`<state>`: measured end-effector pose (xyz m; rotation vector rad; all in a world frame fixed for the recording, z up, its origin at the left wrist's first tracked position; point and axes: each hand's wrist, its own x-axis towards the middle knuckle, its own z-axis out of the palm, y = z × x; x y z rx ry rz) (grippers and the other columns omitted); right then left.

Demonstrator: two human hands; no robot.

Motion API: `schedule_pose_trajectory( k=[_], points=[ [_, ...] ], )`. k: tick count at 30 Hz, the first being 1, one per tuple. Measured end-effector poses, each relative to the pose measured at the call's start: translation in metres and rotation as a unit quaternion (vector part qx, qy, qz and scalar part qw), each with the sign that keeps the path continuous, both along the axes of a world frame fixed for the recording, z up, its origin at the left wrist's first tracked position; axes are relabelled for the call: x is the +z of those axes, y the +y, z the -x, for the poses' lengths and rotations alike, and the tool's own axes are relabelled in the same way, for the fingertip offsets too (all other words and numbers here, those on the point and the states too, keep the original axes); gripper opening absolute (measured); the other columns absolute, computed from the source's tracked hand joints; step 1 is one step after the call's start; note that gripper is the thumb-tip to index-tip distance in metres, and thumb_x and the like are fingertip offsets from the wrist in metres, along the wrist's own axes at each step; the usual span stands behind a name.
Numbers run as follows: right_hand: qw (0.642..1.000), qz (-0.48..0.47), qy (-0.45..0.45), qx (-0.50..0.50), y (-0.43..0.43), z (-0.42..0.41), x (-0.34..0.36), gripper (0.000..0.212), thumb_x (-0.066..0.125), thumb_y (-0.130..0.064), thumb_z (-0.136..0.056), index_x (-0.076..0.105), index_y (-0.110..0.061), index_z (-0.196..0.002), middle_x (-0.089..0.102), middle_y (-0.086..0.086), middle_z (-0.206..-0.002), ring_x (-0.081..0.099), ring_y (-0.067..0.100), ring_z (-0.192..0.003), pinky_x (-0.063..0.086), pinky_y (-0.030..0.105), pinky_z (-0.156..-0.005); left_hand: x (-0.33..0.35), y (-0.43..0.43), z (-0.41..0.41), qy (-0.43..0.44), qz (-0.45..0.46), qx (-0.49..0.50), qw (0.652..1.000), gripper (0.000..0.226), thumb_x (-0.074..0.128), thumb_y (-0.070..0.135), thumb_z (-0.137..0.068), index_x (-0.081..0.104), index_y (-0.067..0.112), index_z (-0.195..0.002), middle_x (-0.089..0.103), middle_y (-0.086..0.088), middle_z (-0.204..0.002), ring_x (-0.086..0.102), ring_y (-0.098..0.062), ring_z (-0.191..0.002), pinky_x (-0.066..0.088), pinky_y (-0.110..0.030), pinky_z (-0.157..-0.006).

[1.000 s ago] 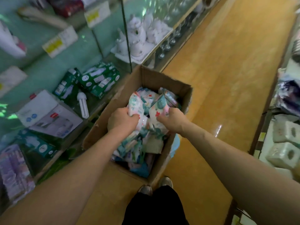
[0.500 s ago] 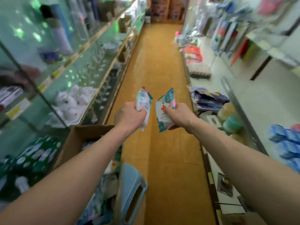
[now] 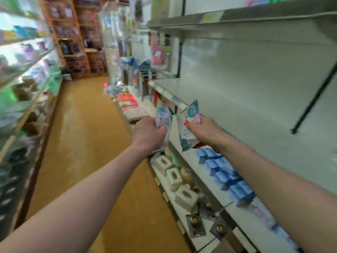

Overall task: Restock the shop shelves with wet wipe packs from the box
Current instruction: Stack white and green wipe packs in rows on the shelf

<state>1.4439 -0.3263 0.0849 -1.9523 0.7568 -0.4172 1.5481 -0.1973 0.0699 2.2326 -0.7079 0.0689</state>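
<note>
- I am holding one pack in each hand. The left hand (image 3: 148,133) is wrapping its fingers round the left pack (image 3: 164,115). The right hand (image 3: 204,130) is pinching the right pack (image 3: 189,123) at its right side, fingers curled.
- Both packs are standing roughly upright in the air, just beside each other, above the front edge of the shelf (image 3: 209,99) on the right. Neither is touching it.
- The box is lying out of view.
- I am judging the step in hand to be the carry to the shelf, with placement next.
- I am aiming for the bare grey stretch on the far side of the blue boxes (image 3: 226,172).
- I am planning to place the right pack first, since it is sitting nearer the shelf, and the left pack beside it.
- I am planning to let each pack settle on the shelf before loosening the fingers. The packs are looking soft, so a light grip should be enough.
- I am watching the right forearm, which is passing just above the blue boxes and could knock them if it drops.
</note>
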Motion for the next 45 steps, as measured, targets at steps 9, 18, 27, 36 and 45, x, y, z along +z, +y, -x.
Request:
schedule_pose_trajectory(
  k=[9, 18, 27, 36, 45],
  points=[
    [0.987, 0.012, -0.011, -0.161, -0.124, 0.106, 0.021, 0.031, 0.055, -0.027, -0.092, 0.062, -0.008, -0.115, 0.069, 0.011, -0.099, 0.07, 0.028, -0.082, 0.059, 0.044, -0.074, 0.036, -0.152, 0.074, 0.062, 0.093, -0.146, 0.983, 0.018, 0.059, 0.025, -0.083, 0.067, 0.011, -0.075, 0.07, -0.008, -0.075, 0.066, -0.027, -0.073, 0.057, -0.038, -0.068],
    [0.967, -0.042, -0.036, -0.249, -0.17, 0.191, 0.034, 0.02, 0.061, -0.019, -0.09, 0.064, -0.007, -0.106, 0.07, 0.014, -0.095, 0.07, 0.026, -0.075, 0.061, 0.036, -0.06, 0.059, -0.249, 0.15, 0.33, 0.179, -0.348, 0.859, 0.009, 0.063, 0.012, -0.088, 0.062, 0.015, -0.079, 0.068, -0.004, -0.084, 0.066, -0.018, -0.075, 0.058, -0.029, -0.067],
    [0.94, -0.138, -0.052, -0.309, -0.193, 0.251, 0.08, 0.015, 0.044, 0.003, -0.088, 0.054, -0.008, -0.09, 0.056, 0.01, -0.08, 0.063, 0.021, -0.064, 0.056, 0.027, -0.05, 0.077, -0.321, 0.17, 0.483, 0.055, -0.511, 0.709, 0.032, 0.063, 0.016, -0.085, 0.058, 0.011, -0.116, 0.068, -0.011, -0.11, 0.066, -0.028, -0.098, 0.056, -0.042, -0.084],
    [0.882, -0.102, -0.059, -0.456, -0.215, 0.291, 0.1, 0.007, 0.064, -0.007, -0.089, 0.063, -0.001, -0.092, 0.068, 0.01, -0.073, 0.063, 0.009, -0.049, 0.052, 0.015, -0.046, 0.089, -0.358, 0.201, 0.581, 0.063, -0.535, 0.611, 0.012, 0.058, 0.008, -0.09, 0.059, 0.009, -0.102, 0.065, -0.013, -0.101, 0.065, -0.026, -0.089, 0.058, -0.035, -0.069],
    [0.872, -0.027, 0.004, -0.488, -0.237, 0.322, 0.116, 0.007, 0.055, 0.008, -0.089, 0.061, 0.005, -0.089, 0.061, 0.014, -0.073, 0.058, 0.012, -0.054, 0.052, 0.018, -0.049, 0.1, -0.382, 0.224, 0.565, 0.039, -0.527, 0.634, 0.017, 0.057, 0.005, -0.086, 0.058, 0.007, -0.103, 0.063, -0.014, -0.102, 0.064, -0.029, -0.087, 0.055, -0.038, -0.077]
  ],
)
